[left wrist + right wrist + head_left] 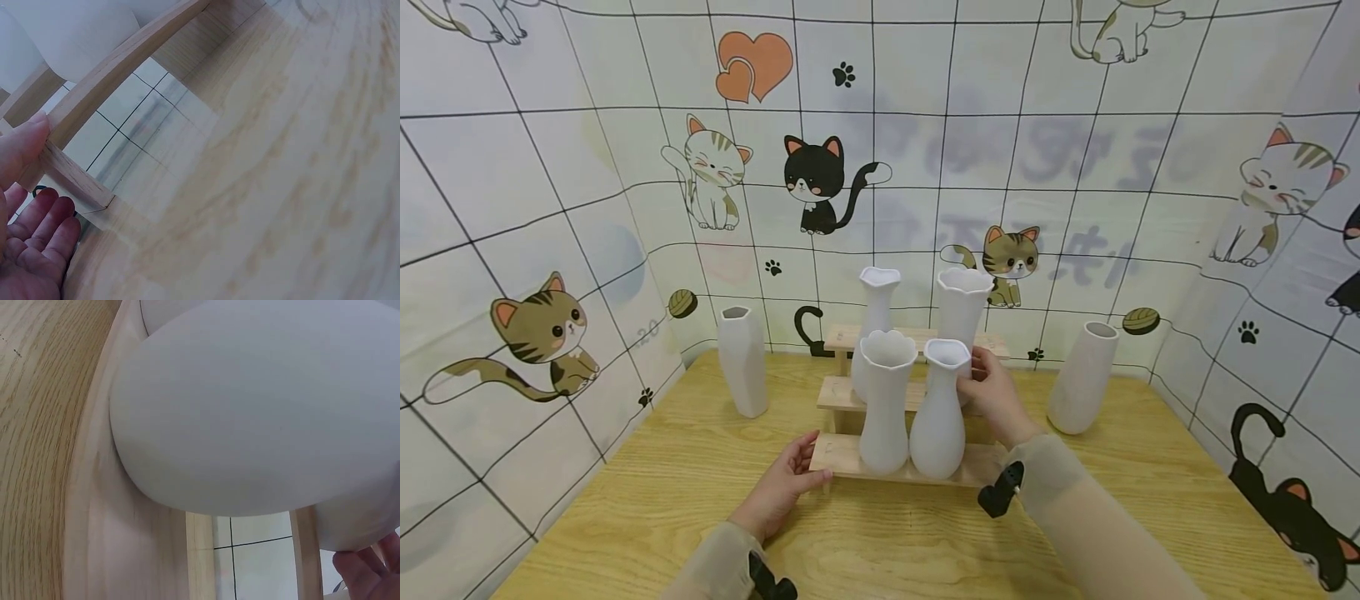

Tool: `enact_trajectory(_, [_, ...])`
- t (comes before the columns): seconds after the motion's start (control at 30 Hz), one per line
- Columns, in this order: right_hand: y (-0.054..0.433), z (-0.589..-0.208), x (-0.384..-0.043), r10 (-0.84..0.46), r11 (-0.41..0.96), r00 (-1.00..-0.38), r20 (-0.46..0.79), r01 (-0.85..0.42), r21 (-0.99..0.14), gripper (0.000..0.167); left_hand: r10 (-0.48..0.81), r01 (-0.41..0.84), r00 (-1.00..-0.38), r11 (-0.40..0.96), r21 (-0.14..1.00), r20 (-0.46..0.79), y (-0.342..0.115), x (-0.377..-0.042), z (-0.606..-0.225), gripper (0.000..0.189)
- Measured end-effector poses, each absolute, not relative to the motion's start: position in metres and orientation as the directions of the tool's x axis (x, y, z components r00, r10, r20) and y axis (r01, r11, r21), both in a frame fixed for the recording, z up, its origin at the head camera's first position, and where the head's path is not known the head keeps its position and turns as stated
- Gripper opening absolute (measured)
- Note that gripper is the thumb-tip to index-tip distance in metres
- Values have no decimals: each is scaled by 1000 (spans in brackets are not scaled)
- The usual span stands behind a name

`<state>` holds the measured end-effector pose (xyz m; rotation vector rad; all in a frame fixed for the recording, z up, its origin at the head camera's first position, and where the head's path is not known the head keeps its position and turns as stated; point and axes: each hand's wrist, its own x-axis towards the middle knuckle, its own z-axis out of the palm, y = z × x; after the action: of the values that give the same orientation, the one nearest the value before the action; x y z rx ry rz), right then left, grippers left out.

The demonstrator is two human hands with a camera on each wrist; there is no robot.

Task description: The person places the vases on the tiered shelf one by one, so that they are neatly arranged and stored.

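A three-step wooden stand point(835, 457) bears several white vases. My left hand point(781, 485) grips the left end of its lowest step; the left wrist view shows the thumb point(25, 147) on the board's corner and the fingers point(53, 228) behind the leg. On the step's front stand a scalloped-rim vase point(884, 408) and a narrow-necked vase point(937, 417), side by side. Behind them are a slim vase point(877, 312) and a wide-mouthed vase point(962, 308). My right hand point(997, 398) holds the wide-mouthed vase low down, its base partly hidden by the front vase.
One faceted white vase point(743, 367) stands on the wooden table point(662, 500) left of the stand. Another white vase point(1082, 379) stands to the right, beyond my right hand. A cat-printed, grid-patterned cloth point(910, 167) encloses the table at the back and sides.
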<state>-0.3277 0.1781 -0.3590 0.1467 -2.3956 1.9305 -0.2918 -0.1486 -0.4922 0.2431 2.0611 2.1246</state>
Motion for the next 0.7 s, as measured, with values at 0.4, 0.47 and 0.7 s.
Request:
enact_trajectory(0.4, [201,-361,-316,-60,160,-992,111,-119,-980,57,235,-12,-972,-29,1000,-5,-148,-291,-493,78])
enact_trajectory(0.47, [209,-362,-314,19,162,-990,142,-137,-977,51,230,-14,-973,-28,1000,-7,-148,-292,-493,78])
enact_trajectory(0.7, [241,-371,-309,411,148,-883,226,-180,-972,32,220,-9,-976,-25,1000,-3,-149,-293,-494,78])
